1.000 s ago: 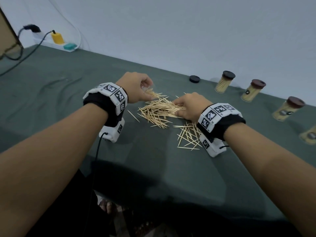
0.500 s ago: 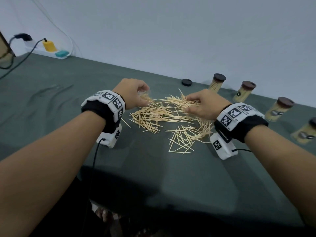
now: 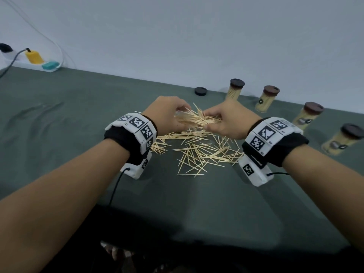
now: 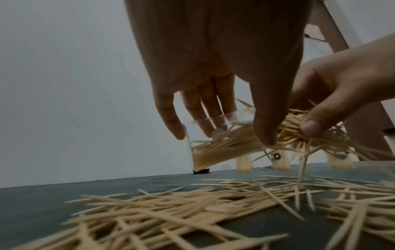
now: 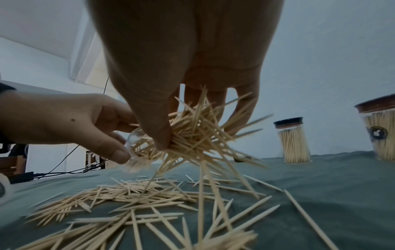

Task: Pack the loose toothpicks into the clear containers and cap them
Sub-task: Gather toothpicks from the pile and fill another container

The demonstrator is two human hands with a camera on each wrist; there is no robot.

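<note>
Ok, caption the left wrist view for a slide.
Left hand tilts clear container while right hand feeds in a toothpick bundle.

In the head view the left hand (image 3: 169,113) covers nearly all of the clear container (image 4: 224,143) it holds; only a faint glint shows past the fingers. The container's mouth is buried under the bunch of toothpicks (image 5: 192,133) pinched by the right hand (image 3: 226,119), so how far they are inside cannot be told. Below the grip, the loose toothpicks (image 4: 171,211) nearest both wrist cameras are blurred. Right of the grip, the nearest capped jar (image 5: 380,132) is cut off by the picture's edge.
</note>
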